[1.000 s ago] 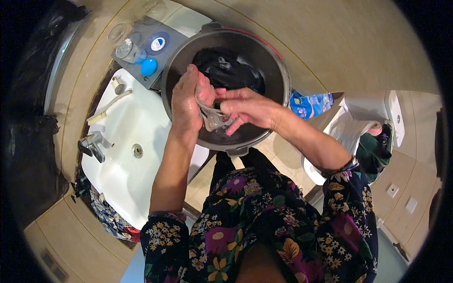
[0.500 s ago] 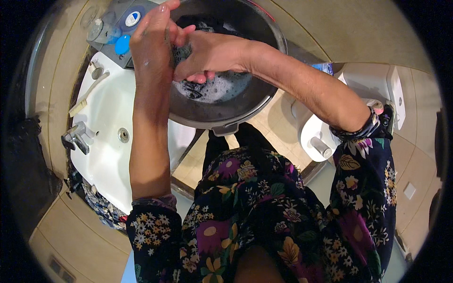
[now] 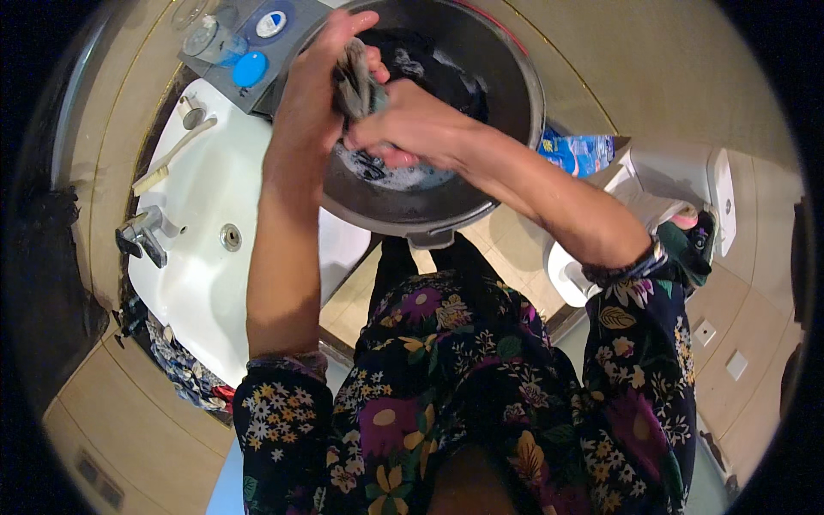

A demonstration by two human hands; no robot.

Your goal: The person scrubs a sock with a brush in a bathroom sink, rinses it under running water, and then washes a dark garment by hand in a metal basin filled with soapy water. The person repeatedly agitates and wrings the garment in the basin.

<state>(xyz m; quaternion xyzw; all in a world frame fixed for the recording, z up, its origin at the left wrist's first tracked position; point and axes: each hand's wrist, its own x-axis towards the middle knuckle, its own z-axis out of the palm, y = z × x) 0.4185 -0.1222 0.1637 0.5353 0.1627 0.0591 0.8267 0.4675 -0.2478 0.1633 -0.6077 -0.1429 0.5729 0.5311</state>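
Note:
Over a large dark basin [image 3: 360,215], a wet, dark greyish cloth [image 3: 354,81] is bunched between my two hands. My left hand [image 3: 319,73] is closed on one side of it, with one finger stretched out past the cloth. From the right, my right hand [image 3: 412,124] grips the lower part, its fingers curled. Below the hands, black wet fabric [image 3: 412,64] lies in the basin among white suds [image 3: 421,178]. My palms hide part of the held cloth.
Left of the basin is a white sink [image 3: 197,292] with a chrome tap [image 3: 144,236] and a brush [image 3: 172,159] on its rim. A blue lid [image 3: 250,69] and a clear jar [image 3: 215,43] stand on a grey ledge. At right are a blue packet [image 3: 584,154] and a toilet [image 3: 669,172].
The hands have shifted their hold, and more of the bunched cloth shows between them. The whole view has moved a little, bringing the blue packet further into sight.

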